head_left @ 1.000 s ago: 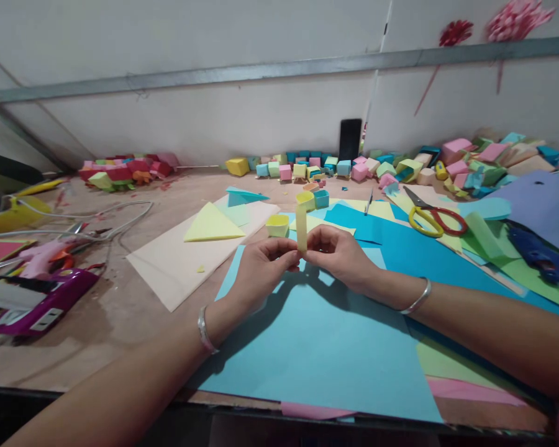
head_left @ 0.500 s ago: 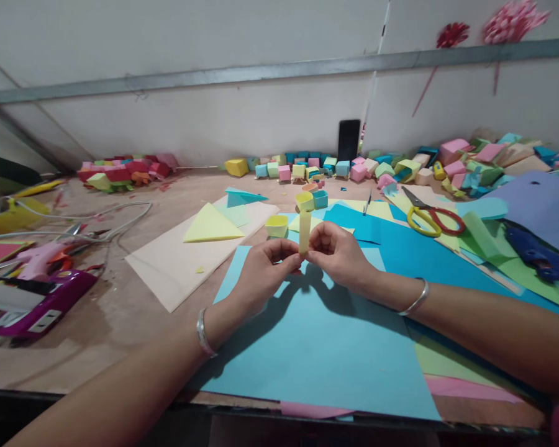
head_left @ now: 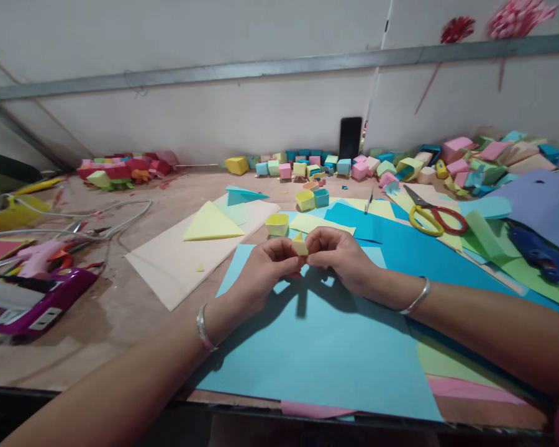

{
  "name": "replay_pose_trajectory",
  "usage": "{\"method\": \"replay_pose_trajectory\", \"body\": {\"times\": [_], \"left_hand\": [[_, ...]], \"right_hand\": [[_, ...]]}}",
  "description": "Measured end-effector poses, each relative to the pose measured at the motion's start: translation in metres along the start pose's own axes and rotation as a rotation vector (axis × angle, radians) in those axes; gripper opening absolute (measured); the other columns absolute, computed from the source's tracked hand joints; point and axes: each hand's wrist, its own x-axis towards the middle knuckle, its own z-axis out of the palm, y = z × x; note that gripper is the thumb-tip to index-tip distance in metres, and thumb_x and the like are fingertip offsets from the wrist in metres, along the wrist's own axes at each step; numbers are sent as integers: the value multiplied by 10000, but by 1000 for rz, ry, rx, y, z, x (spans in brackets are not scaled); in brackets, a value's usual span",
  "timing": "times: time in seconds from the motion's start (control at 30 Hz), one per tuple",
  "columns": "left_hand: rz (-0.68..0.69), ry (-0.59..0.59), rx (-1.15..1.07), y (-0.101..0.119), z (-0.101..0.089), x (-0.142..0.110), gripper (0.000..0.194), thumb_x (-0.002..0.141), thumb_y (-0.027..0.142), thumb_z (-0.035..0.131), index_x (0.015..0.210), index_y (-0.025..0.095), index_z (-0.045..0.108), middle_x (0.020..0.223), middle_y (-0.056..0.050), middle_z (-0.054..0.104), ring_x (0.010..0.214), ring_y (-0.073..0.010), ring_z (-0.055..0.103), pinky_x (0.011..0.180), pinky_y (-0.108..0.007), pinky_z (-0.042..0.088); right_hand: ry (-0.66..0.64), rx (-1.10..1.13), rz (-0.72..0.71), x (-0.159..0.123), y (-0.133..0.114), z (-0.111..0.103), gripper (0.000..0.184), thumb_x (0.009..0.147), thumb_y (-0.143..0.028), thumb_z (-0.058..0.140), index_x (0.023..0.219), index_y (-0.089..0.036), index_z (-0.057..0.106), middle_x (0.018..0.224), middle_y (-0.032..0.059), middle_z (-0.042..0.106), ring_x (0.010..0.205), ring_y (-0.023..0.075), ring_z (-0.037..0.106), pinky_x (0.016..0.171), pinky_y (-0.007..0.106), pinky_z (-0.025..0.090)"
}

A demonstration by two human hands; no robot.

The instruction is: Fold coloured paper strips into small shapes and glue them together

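Note:
Between my fingertips is a small yellow paper strip (head_left: 300, 244), its top now a short pointed shape. My left hand (head_left: 274, 266) pinches it from the left, thumb against forefinger. From the other side my right hand (head_left: 338, 256) closes its fingertips on the same strip. Both hands hover over a light blue paper sheet (head_left: 326, 360), casting shadows on it. Just beyond them stands an open yellow paper box (head_left: 277, 225). Farther back, another yellow paper box (head_left: 305, 200) and a blue paper box (head_left: 321, 197) sit side by side.
Scissors (head_left: 431, 219) lie on papers at right, near a blue glue gun (head_left: 543, 251). At left are a pink glue gun (head_left: 41, 257) and a purple power strip (head_left: 46, 304) with cables. Paper cubes (head_left: 456, 149) line the back, where a phone (head_left: 351, 138) leans against the wall.
The yellow strip stood up tall between my fingers; now only a short pointed piece shows above them. My right hand has turned slightly, its fingers lower around the strip.

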Motion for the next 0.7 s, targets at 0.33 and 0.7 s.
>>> {"method": "replay_pose_trajectory", "body": {"times": [0.33, 0.7], "left_hand": [[84, -13, 5, 8, 3, -3, 77, 659, 131, 738, 658, 159, 666, 613, 40, 596, 552, -66, 489, 542, -196, 391], [70, -31, 67, 18, 3, -6, 43, 674, 172, 716, 698, 156, 684, 638, 22, 590, 592, -90, 508, 572, -216, 409]], "right_hand": [[-9, 104, 41, 0, -1, -1, 108, 552, -88, 629, 611, -169, 671, 557, -42, 573, 481, 59, 407, 444, 204, 300], [58, -69, -55, 1, -4, -1, 105, 549, -94, 637, 614, -163, 682, 587, -33, 613, 533, 71, 472, 510, 211, 365]]}}
